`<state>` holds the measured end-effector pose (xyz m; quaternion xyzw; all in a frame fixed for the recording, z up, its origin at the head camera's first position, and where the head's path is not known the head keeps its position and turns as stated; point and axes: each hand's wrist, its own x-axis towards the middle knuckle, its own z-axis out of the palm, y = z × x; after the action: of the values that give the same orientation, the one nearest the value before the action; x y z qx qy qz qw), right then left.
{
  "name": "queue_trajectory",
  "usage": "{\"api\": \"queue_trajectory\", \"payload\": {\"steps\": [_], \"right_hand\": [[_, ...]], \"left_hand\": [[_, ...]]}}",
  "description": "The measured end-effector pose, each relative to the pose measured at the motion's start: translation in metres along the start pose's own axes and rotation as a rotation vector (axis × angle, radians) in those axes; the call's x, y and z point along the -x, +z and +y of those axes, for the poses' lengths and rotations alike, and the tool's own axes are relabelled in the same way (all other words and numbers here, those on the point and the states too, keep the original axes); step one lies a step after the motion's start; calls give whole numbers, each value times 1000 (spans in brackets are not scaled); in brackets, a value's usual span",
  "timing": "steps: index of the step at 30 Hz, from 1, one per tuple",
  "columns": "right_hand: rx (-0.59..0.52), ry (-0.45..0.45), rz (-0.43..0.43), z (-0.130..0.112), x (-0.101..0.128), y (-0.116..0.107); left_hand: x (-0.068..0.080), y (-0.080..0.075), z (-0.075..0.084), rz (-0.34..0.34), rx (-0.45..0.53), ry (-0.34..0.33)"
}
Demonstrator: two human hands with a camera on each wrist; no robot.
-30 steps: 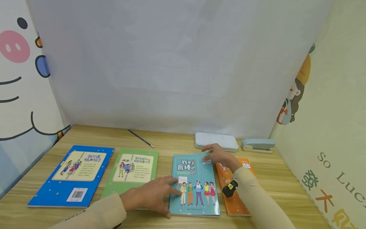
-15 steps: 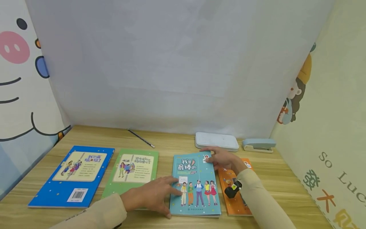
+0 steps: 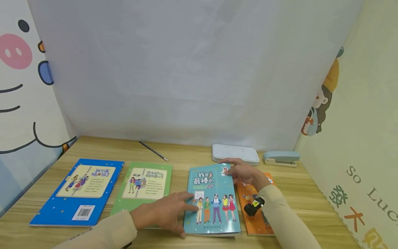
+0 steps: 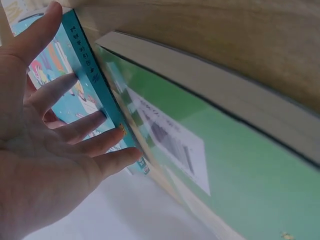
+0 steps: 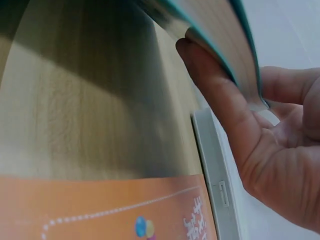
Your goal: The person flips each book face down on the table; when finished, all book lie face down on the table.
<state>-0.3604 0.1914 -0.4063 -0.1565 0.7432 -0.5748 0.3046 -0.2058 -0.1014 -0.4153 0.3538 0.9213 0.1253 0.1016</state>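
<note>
My right hand pinches the far right corner of the teal book, thumb on the cover and fingers under the page block, that corner raised a little off the wooden table. My left hand lies flat with straight fingers on the cover's near left, by the spine, pinning it. The book sits between the green book on its left and the orange book on its right, orange one just beside.

Handling, my guess: thin glossy paperback, light, bendy, cover slick, so a corner or fore-edge grip works best.

Cover title reads 我是最棒的 in white; smaller print too small to read. Right wall says "So Luc", cut off.
</note>
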Motion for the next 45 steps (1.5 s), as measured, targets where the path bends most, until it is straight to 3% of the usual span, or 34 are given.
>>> {"api": "queue_trajectory", "payload": {"steps": [10,19,22,36,41,45], "right_hand": [[-52,-59,53,-21,6,-4],[-131,-91,118,-38,8,-4],[-150,-92,137,-41,8,-2],[-234,-98,220,-45,4,11],[-223,-98,228,-45,2,13],[-219,-101,239,-45,2,13]], "left_hand": [[-8,-3,1,134,-31,3],[-13,-15,6,272,75,26],[-16,-15,10,313,63,45],[-33,-11,28,389,7,48],[-33,-12,28,457,-8,65],[-31,-15,28,469,-18,82]]}}
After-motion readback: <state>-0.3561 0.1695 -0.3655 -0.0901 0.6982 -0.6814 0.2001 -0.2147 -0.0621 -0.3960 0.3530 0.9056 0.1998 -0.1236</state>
